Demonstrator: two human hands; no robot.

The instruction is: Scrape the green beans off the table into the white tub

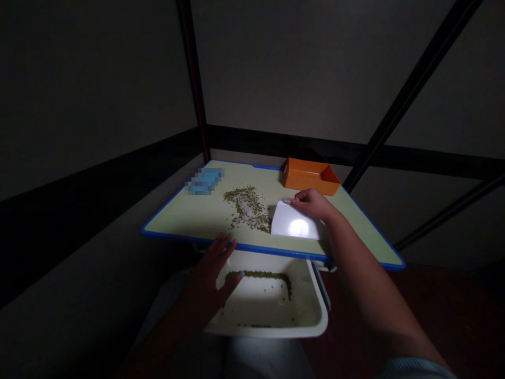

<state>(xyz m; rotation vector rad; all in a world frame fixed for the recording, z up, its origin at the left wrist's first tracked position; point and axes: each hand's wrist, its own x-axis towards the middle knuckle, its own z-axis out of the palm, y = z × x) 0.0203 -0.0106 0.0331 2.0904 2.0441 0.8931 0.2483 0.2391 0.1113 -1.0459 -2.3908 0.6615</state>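
Note:
My right hand (311, 202) grips the upper edge of a white flat scraper (294, 221), tilted on the tabletop with a bright light patch on its face. Just left of the scraper, small greenish grains (246, 208) lie scattered, with whitish bits among them. My left hand (215, 271) has its fingers apart, close to the table's blue front edge and over the left side of a white tub (315, 326). Inside that tub, a line of similar green grains (262, 274) runs along the far side of the bottom.
The pale yellow-green table (183, 216) has a raised blue rim. An orange open box (311, 176) stands at its back right. A blurred blue item (205, 181) lies at the back left. Dark-framed walls (284, 79) surround the table.

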